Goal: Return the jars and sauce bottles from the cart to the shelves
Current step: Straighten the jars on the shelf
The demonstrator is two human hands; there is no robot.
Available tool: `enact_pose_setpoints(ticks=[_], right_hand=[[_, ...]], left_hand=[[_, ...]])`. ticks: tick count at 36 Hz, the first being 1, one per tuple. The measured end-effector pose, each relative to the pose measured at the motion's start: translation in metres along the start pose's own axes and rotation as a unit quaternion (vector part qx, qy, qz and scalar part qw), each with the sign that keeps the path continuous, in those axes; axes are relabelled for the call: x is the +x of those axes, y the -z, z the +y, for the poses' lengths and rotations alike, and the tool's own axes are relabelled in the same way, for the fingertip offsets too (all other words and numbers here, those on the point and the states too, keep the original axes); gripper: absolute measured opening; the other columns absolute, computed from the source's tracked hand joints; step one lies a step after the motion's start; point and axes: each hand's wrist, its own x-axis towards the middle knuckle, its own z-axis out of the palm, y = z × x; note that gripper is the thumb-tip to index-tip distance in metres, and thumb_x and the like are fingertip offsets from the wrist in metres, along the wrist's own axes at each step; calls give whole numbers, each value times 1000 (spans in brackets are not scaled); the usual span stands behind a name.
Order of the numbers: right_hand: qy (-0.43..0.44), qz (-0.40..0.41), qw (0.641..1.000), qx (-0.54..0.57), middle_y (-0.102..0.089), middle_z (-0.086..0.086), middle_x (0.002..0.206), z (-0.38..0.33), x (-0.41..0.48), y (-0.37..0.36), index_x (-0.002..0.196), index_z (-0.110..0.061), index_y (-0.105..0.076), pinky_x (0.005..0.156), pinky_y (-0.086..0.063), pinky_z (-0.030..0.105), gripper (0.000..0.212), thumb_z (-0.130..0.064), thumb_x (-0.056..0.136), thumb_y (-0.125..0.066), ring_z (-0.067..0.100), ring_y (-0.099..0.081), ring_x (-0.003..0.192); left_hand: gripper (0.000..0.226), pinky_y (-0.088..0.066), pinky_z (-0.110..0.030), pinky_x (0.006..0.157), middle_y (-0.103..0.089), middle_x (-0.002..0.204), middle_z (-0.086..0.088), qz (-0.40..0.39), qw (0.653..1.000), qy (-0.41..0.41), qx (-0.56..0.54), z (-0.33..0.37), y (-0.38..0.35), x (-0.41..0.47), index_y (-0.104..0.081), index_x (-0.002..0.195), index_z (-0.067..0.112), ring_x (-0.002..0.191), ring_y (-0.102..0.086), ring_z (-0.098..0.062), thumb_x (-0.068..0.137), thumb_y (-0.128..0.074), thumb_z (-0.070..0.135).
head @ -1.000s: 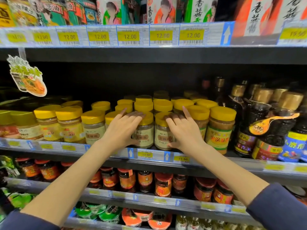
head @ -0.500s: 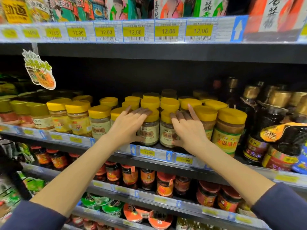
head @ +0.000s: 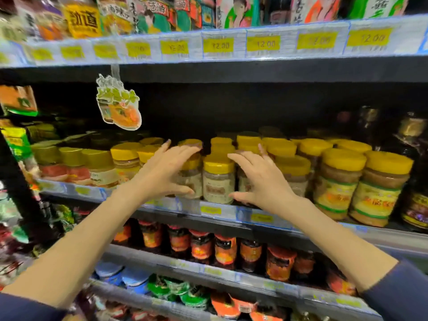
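Judging from the middle shelf (head: 215, 210), this stretch is taken to be nearly done: its front edge is lined with yellow-lidded jars (head: 287, 172) set side by side, and no gap is seen in the row. The cart is not in view, so what is left on it cannot be told.

The left hand (head: 165, 173) is spread wide at one small jar (head: 193, 179), fingers laid over the lid and thumb low by the base. The right hand (head: 262, 179) is spread as wide in front of a hidden jar (head: 242, 181). Neither jar is clasped. Whether they are touched at all cannot be told through the blur. A middle jar (head: 218, 179) stands free between the two hands, at the front edge.

Sideways room is scarce. Larger jars (head: 335, 181) crowd the right, with dark sauce bottles (head: 414, 172) at the shelf's right end. Plenty of height is left beneath the upper shelf (head: 231, 68). A hanging tag (head: 119, 104) dangles from that shelf's edge, well left of the hands. A straight pull back over the front lip is judged safest.
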Motion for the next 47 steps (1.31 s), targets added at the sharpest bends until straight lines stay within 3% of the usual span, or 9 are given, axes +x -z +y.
enact_pose_setpoints(ticks=[4, 10, 13, 18, 24, 29, 39, 43, 47], right_hand=[[-33, -21, 999, 9, -56, 16, 125, -18, 13, -12, 133, -7, -46, 114, -17, 48, 85, -33, 61, -84, 33, -54, 118], [-48, -25, 996, -71, -65, 14, 106, -25, 13, -31, 124, -6, -54, 102, -35, 54, 87, -37, 50, -89, 34, -65, 94], [-55, -23, 993, -105, -65, 12, 105, -27, 12, -36, 124, -6, -54, 104, -32, 50, 88, -39, 49, -88, 32, -65, 95], [-48, -22, 988, -143, -66, 11, 102, -30, 15, -36, 119, -5, -55, 106, -29, 48, 92, -43, 43, -90, 30, -65, 92], [-44, -3, 986, -158, -68, 9, 95, -30, 19, -39, 109, -6, -58, 105, -27, 46, 89, -45, 36, -91, 28, -67, 88], [-50, -2, 983, -177, -70, 10, 83, -27, 24, -42, 101, -4, -60, 103, -27, 46, 87, -44, 31, -92, 29, -69, 79], [-25, 12, 980, -198, -71, 13, 89, -22, 27, -42, 96, -5, -62, 100, -37, 51, 87, -47, 26, -91, 30, -70, 84], [-23, -1, 978, -207, -70, 12, 94, -22, 28, -41, 102, -7, -61, 103, -35, 51, 86, -53, 34, -88, 29, -69, 87], [-24, 31, 984, -171, -68, 12, 100, -28, 36, -39, 110, -11, -56, 113, -24, 43, 84, -56, 45, -84, 30, -67, 97]], left_hand=[[97, -7, -38, 116, -32, 151, 0, -8, 1000, -9, -6, -30, 1, -14, -24, 145, 19, 140, -27, -14, 68, -75, 48], [97, -7, -40, 117, -31, 151, 0, -17, 998, -55, 9, -55, -13, -17, -20, 146, 21, 140, -27, -15, 70, -73, 49], [95, -2, -39, 116, -33, 149, 0, -20, 996, -79, 45, -56, -23, -13, -21, 145, 20, 139, -28, -15, 70, -71, 50], [99, -25, -55, 105, -68, 107, -5, 58, 982, -125, 133, -55, -33, -6, -53, 123, 11, 99, -66, -22, 40, -86, 51], [93, -25, -53, 105, -70, 92, -4, 60, 981, -129, 134, -50, -33, -2, -60, 110, 7, 85, -69, -23, 35, -86, 55], [87, -36, -54, 101, -71, 85, -7, 35, 980, -126, 151, -44, -27, 1, -63, 99, 5, 76, -70, -23, 31, -87, 55], [97, -47, -51, 95, -73, 83, -10, 29, 972, -126, 197, -43, -32, 9, -66, 100, 2, 78, -71, -24, 25, -85, 62], [98, -43, -55, 98, -72, 97, -14, 27, 976, -116, 180, -44, -33, 10, -62, 108, 2, 95, -69, -27, 32, -86, 59], [96, -19, -53, 111, -56, 133, -9, 22, 987, -97, 128, -51, -26, 6, -45, 131, 12, 127, -49, -25, 52, -82, 53]])
